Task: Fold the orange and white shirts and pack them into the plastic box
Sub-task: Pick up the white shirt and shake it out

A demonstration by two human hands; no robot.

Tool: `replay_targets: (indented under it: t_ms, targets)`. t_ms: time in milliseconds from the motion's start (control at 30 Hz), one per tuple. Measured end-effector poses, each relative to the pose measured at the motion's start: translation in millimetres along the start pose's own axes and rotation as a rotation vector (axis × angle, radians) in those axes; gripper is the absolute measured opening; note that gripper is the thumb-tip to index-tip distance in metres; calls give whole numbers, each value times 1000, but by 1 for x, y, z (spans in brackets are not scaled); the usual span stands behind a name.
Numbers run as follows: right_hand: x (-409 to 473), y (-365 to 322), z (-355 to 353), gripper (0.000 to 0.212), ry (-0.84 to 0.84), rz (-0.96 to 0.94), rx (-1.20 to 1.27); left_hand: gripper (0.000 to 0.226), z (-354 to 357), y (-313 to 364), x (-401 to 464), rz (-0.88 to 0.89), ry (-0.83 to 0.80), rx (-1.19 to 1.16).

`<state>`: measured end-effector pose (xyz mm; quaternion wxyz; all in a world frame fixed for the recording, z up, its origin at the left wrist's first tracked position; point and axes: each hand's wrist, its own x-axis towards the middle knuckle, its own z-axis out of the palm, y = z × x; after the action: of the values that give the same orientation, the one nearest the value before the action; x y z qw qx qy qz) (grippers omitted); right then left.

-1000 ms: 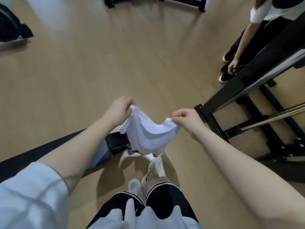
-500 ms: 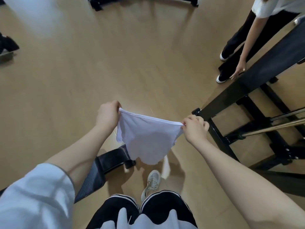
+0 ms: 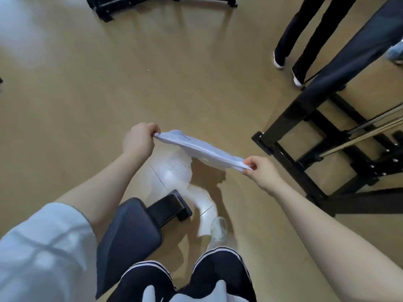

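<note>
the left hand (image 3: 139, 140) clenches one end of the white shirt (image 3: 202, 150), which hangs in the air above the wooden floor (image 3: 87, 83), drawn out nearly flat to the right hand (image 3: 259, 171), which pinches the other end. to do this step well, i judge both ends should stay level and taut so the cloth settles without creases. a black padded chair part (image 3: 130, 236) sits low at left, below the arms. open floor lies ahead; the black metal frame (image 3: 305, 138) crowds the right side. neither orange shirt nor box shows.
</note>
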<state>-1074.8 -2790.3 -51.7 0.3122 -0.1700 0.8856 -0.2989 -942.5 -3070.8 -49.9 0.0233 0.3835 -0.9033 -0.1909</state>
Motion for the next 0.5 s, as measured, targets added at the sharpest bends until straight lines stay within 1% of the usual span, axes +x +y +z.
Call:
replay_targets:
  t_ms: [67, 100, 200, 267, 433, 500]
  targets:
    - [-32, -2, 47, 11, -53, 11, 26, 38, 5, -43, -23, -26, -84, -11]
    - [-45, -3, 69, 13, -71, 16, 33, 37, 7, -62, -32, -28, -118, -22]
    - [-83, -8, 142, 29, -105, 48, 12, 32, 11, -129, -70, 15, -181, -7]
    - [-103, -14, 185, 31, -145, 82, 20, 31, 12, -170, -98, 5, -203, 1]
    - [-139, -21, 274, 30, -339, 158, 51, 30, 13, -248, -153, -116, -336, 76]
    - [-150, -23, 309, 32, -434, 176, 68, 29, 18, -281, -176, -136, -346, 108]
